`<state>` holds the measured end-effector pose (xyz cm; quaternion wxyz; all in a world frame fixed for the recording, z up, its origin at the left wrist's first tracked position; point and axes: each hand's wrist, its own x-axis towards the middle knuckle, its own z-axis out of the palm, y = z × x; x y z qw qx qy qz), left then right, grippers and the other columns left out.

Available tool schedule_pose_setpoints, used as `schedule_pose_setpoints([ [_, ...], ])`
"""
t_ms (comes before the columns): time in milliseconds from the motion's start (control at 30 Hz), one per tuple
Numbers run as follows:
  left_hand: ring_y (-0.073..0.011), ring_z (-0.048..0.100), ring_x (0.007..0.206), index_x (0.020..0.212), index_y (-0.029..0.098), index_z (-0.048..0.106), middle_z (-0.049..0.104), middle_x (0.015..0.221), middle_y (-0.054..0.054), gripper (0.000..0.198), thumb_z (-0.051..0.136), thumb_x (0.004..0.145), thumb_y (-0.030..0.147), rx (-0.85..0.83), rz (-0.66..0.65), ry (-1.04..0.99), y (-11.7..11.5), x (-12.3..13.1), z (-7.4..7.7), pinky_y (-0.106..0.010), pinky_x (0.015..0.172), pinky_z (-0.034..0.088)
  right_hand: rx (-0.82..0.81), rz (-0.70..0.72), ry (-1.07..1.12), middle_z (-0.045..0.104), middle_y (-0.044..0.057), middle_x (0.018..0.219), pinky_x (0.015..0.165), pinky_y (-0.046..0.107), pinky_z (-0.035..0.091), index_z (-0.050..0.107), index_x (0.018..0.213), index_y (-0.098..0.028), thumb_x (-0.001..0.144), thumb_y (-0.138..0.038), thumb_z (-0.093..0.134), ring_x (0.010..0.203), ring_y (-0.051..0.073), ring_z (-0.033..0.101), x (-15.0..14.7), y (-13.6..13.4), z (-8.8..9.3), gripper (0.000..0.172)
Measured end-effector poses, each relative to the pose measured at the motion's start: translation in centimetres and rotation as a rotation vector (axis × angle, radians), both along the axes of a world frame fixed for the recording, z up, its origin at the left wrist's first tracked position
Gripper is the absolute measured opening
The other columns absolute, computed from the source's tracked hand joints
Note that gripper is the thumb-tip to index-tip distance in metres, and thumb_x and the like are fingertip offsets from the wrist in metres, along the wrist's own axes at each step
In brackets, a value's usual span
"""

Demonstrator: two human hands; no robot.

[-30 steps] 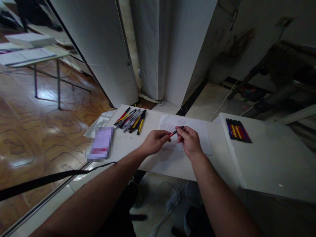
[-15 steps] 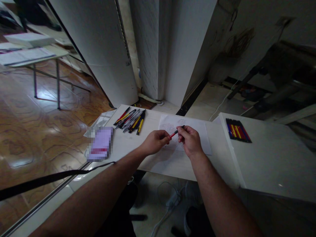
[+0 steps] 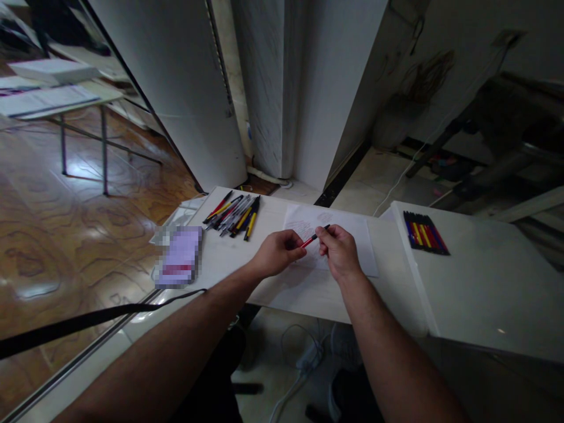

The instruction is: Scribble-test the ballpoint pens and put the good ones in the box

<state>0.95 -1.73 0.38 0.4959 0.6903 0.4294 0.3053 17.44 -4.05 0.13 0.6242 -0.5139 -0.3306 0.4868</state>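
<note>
Between my two hands, above a sheet of paper, is a red pen (image 3: 309, 239) with a black end pointing up and to the right. My left hand (image 3: 281, 251) is closed on its lower red end. The fingers of my right hand (image 3: 338, 248) pinch it close to the black end. Beneath them lies the white paper (image 3: 359, 235), with lines of reddish marks on its left part. To the left, a loose heap of pens (image 3: 233, 216) in black, yellow, red and clear lies on the white bench (image 3: 273, 294).
On the higher white surface at the right lies a neat row of pens (image 3: 425, 233). A blurred purple packet (image 3: 180, 255) sits at the bench's left end. A black strap (image 3: 106, 314) crosses the lower left. Cables and a power strip (image 3: 311, 356) are on the floor below.
Very little differs. The pen stays between both hands, and its red part between the fingers shows slightly more. The pens on both sides have not moved.
</note>
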Motion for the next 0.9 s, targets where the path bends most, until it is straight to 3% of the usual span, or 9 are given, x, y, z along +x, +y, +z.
schedule_pose_setpoints([
  [300,-0.0097,0.045,0.056,0.080,0.013,0.065,0.056,0.063,0.001,0.024,0.065,0.076,0.037,-0.028,0.002,0.005,-0.11,-0.12,0.57,-0.022,0.053,0.034,0.021,0.087,0.132,0.051,-0.006,0.056,0.041,0.020,0.034,0.070,0.084,-0.017,0.067,-0.033,0.075,0.046,0.006,0.040,-0.01,-0.14,0.91,0.024],
  [600,-0.0113,0.050,0.058,0.088,0.013,0.071,0.064,0.069,-0.002,0.029,0.056,0.083,0.037,-0.011,-0.069,0.070,0.11,-0.21,0.46,-0.023,0.055,0.036,0.018,0.087,0.125,0.050,-0.005,0.054,0.042,0.020,0.034,0.072,0.083,-0.016,0.067,-0.029,0.073,0.047,0.006,0.040,0.11,-0.11,0.68,0.020],
  [900,-0.0099,0.046,0.057,0.081,0.013,0.067,0.057,0.063,0.001,0.023,0.065,0.076,0.035,0.016,0.017,0.049,-0.14,-0.15,0.63,-0.021,0.052,0.034,0.055,0.102,0.074,0.050,-0.005,0.056,0.045,0.021,0.034,0.072,0.084,-0.017,0.069,-0.028,0.071,0.048,0.007,0.040,0.16,-0.15,0.48,0.019],
])
